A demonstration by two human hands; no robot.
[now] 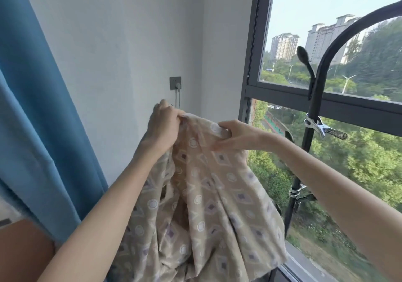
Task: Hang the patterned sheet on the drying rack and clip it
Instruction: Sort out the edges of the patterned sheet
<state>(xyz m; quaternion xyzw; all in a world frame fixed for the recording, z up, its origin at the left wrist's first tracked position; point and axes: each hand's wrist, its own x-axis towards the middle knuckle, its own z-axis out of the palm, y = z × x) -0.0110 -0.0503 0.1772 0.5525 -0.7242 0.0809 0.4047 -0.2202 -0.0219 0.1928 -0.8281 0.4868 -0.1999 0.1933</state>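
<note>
Room between wall [130, 42] and drying rack [303, 151]; our left hand [163, 127] and right hand [237, 138] pinch the patterned sheet [206, 194] hanging below.

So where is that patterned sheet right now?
In the head view the patterned sheet hangs mid-frame, its top edge gripped by the left hand and right hand, just left of the black drying rack at the window.
</note>
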